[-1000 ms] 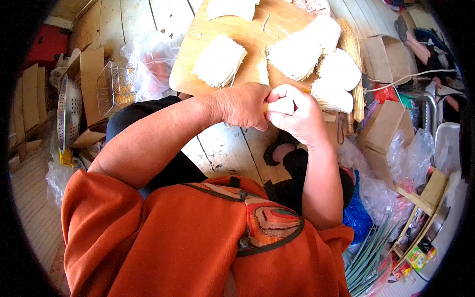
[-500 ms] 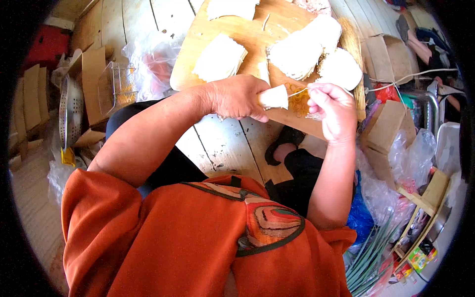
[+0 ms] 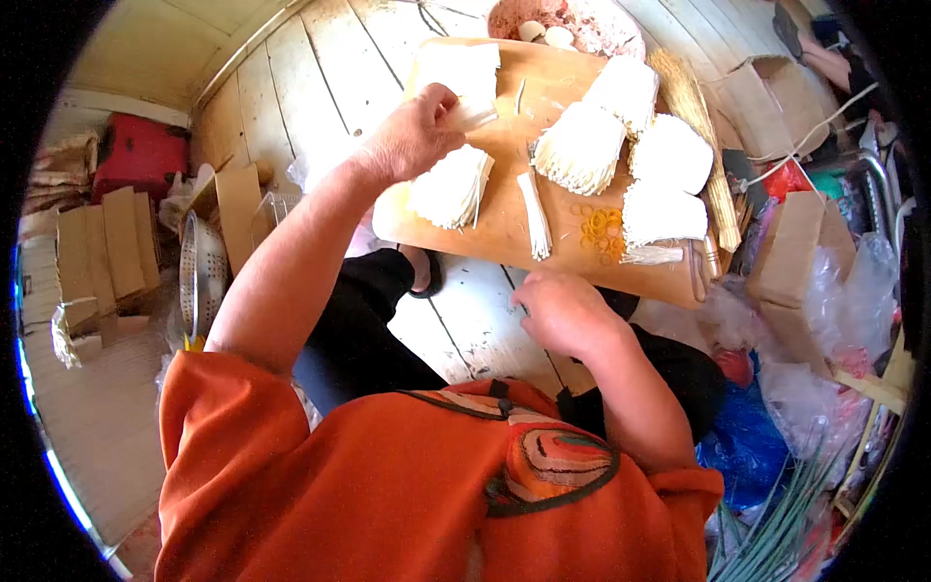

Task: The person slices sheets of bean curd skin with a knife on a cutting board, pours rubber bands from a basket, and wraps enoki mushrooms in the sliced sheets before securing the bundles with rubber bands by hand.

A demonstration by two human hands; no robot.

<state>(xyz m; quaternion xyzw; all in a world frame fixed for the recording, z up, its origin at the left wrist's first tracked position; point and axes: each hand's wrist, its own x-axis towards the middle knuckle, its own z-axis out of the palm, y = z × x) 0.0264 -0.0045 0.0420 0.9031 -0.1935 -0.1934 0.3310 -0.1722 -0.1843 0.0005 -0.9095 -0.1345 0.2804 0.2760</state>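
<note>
My left hand (image 3: 419,134) is closed at the left side of a wooden board (image 3: 388,213), its fingers on a small bundle of thin white strands (image 3: 472,117). That bundle is blurred and lies between two stacks of similar strands, a far stack (image 3: 475,68) and a near stack (image 3: 451,189). My right hand (image 3: 562,312) hovers off the board's near edge, back upward, its fingers curled under and partly hidden. A single slim bundle (image 3: 534,215) rests mid-board beside loose yellow rubber bands (image 3: 603,233). Larger white bundles (image 3: 580,145) are piled at the right.
A pink basin (image 3: 592,24) with pale round items stands beyond the board. A straw brush (image 3: 693,136) lies along its right side. Cardboard boxes (image 3: 790,257), plastic bags and green stalks (image 3: 776,533) crowd the right; a metal colander (image 3: 202,276) stands left.
My left hand has moved up and left with the small bundle to the far stacks. My right hand has let go of the thin strand and dropped toward me. The view has shifted.
</note>
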